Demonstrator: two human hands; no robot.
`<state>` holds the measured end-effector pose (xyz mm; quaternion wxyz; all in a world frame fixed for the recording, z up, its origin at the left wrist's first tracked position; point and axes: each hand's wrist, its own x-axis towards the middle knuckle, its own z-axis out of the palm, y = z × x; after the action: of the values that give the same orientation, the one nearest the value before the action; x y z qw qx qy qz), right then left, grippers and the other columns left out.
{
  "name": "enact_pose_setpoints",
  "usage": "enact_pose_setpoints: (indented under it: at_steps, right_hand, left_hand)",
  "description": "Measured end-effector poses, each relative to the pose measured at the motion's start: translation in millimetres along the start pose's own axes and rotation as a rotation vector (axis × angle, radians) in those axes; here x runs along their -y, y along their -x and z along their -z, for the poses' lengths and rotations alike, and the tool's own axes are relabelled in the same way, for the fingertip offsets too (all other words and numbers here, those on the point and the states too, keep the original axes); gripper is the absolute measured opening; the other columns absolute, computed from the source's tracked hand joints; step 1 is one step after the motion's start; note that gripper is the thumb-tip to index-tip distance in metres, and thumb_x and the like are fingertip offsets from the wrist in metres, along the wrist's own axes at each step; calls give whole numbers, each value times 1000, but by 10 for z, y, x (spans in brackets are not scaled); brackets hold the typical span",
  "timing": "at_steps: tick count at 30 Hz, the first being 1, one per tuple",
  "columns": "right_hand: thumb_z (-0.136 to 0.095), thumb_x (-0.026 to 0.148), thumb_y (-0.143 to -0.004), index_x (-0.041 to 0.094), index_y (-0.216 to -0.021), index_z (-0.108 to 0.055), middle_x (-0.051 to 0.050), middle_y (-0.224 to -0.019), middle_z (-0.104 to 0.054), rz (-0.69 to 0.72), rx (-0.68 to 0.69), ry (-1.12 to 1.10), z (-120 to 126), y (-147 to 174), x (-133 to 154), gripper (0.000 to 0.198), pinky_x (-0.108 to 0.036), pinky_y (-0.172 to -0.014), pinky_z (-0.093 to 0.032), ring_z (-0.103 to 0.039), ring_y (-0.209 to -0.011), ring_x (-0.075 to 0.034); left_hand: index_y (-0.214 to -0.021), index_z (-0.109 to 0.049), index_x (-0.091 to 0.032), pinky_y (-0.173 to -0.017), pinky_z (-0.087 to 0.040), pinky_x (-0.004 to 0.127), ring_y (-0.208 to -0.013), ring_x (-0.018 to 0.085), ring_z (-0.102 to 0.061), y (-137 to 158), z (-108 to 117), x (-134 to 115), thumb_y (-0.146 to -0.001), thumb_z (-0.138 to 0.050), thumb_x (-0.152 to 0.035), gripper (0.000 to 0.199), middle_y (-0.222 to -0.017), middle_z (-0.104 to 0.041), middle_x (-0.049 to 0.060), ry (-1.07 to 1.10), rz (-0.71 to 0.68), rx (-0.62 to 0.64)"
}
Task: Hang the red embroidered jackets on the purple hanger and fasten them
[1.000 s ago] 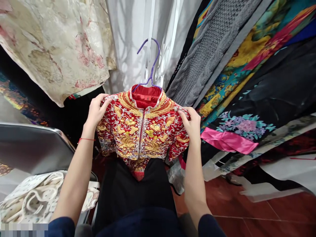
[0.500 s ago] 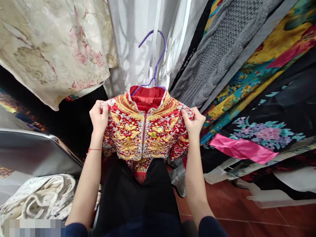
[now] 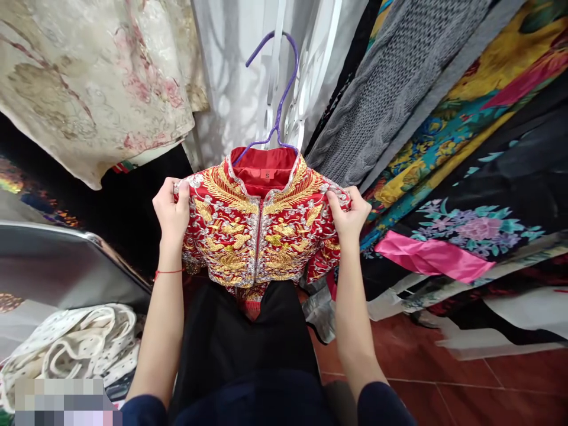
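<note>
A red jacket (image 3: 284, 231) with gold and silver embroidery faces me, its front closed along the middle. The purple wire hanger (image 3: 280, 112) passes into its collar, the hook standing up. Inside the collar is a small red label (image 3: 267, 174) marked S. My left hand (image 3: 171, 207) pinches the shoulder on the left side, and my right hand (image 3: 348, 212) pinches the opposite shoulder. Both sleeves hang below my hands. The jacket's lower part meets my black-clad legs (image 3: 248, 337), where its hem is partly hidden.
Cream floral cloth (image 3: 97, 89) hangs at upper left, above a grey chair back (image 3: 66, 266) and crumpled dotted white fabric (image 3: 89, 343). On the right hang a grey cable knit (image 3: 399, 89) and a black floral garment (image 3: 479, 231). White curtain (image 3: 231, 77) lies behind; red tiles (image 3: 426, 367) cover the floor.
The hanger and collar sit slightly higher in view. My hands have moved a little apart, the left one shifting outward, both still gripping the jacket's shoulders.
</note>
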<state>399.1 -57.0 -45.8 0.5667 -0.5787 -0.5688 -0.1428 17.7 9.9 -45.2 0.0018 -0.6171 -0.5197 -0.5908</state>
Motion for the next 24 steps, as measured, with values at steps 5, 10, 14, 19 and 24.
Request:
enact_pose_setpoints:
  at_steps: [5, 10, 14, 19, 24]
  right_hand:
    - [-52, 65, -89, 16, -111, -55, -19, -114, -59, -106, -91, 241, -62, 136, 220, 53, -53, -97, -42, -54, -111, -33]
    - [-52, 44, -91, 20, -95, -59, -18, -106, -62, -197, -3, 116, -242, 518, 860, 25, -53, -95, -45, -58, -105, -32]
    - [-53, 43, -90, 21, -85, -61, -2, -71, -63, -359, 403, -435, -466, 659, 1265, 24, -30, -63, -50, -59, -60, -16]
    - [-62, 44, -85, 21, -85, -61, 2, -66, -66, -582, 498, -777, -646, 573, 1390, 24, -24, -52, -46, -57, -49, -10]
    - [-57, 54, -88, 20, -73, -58, 5, -53, -58, -622, 484, -928, -678, 505, 1357, 37, -21, -46, -41, -51, -42, -7]
  left_hand:
    - [-82, -54, -21, -72, -41, 33, -70, 18, -53, -37, -4, -159, -93, -46, -53, 35, -74, -54, 2, -100, -73, 12]
    - [-99, -60, -21, -92, -41, 40, -91, 25, -60, -171, -100, -429, -83, -60, -63, 45, -94, -67, 7, -207, -300, 178]
    - [-93, -60, -20, -91, -42, 42, -90, 26, -61, -139, -215, -525, -83, -62, -66, 48, -89, -65, 7, -221, -325, 173]
    - [-81, -55, -21, -89, -42, 45, -86, 27, -60, 41, -270, -528, -82, -66, -62, 43, -81, -61, 6, -206, -275, 37]
    - [-79, -52, -21, -88, -41, 46, -85, 27, -59, 126, -282, -571, -83, -65, -62, 43, -79, -59, 6, -188, -266, 13]
